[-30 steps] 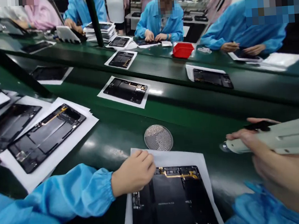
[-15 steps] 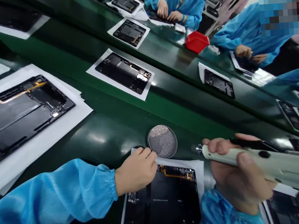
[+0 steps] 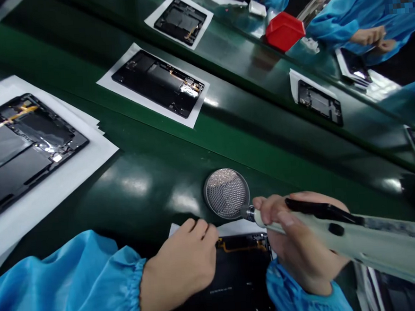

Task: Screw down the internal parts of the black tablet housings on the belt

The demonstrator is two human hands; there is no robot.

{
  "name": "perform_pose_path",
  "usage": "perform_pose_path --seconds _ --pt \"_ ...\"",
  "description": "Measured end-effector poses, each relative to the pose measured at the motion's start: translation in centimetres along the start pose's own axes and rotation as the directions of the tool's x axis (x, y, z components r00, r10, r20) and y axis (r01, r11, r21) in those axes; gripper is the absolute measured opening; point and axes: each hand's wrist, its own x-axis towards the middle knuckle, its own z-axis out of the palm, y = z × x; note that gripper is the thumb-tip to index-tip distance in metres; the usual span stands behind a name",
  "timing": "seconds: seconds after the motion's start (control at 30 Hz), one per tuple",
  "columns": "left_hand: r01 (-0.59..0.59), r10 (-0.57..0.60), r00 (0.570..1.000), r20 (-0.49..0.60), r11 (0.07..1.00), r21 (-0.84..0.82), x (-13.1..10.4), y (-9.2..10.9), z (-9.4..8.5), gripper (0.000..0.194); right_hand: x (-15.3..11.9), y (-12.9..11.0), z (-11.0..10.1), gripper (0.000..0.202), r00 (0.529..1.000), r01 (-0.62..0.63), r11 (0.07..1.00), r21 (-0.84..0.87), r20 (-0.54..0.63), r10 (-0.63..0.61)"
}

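My right hand [image 3: 302, 243] grips a pale green electric screwdriver [image 3: 387, 242] with a black lever. The tool's metal tip is at the lower right rim of a round dish [image 3: 226, 193] with a dotted, perforated-looking surface and small shiny pieces at its top. My left hand [image 3: 183, 266], fingers curled together, rests over the upper left corner of a black tablet-like device [image 3: 234, 281] with an orange flex cable, on white paper. Whatever its fingertips hold, if anything, is hidden.
A larger open device [image 3: 9, 160] lies on white sheets at the left. Further devices on paper [image 3: 160, 83] sit along the green bench. A red bin [image 3: 284, 31] and co-workers' hands [image 3: 372, 39] are across at the upper right.
My right hand has brought the screwdriver left, to the dish's rim. My left hand has shifted slightly left and down. The view has moved, and a co-worker's hands have risen off their device.
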Motion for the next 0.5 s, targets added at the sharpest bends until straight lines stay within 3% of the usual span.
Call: perform_pose_path --seconds 0.13,0.33,0.5 --pt "-0.006 0.005 0.994 -0.113 1.000 -0.009 0.1 0.0 0.7 0.019 -0.3 1.5 0.5 0.030 0.999 -0.034 0.999 -0.008 0.001 0.034" --pt "-0.009 0.007 0.997 -0.081 1.000 -0.027 -0.1 -0.5 2.1 0.013 -0.7 2.1 0.7 0.031 0.999 -0.037 0.999 0.003 0.023 0.037" --pt "0.026 -0.028 0.989 -0.145 0.999 -0.020 0.1 -0.5 2.7 0.014 -0.8 2.4 0.6 0.029 0.999 -0.037 0.999 0.013 0.030 0.036"
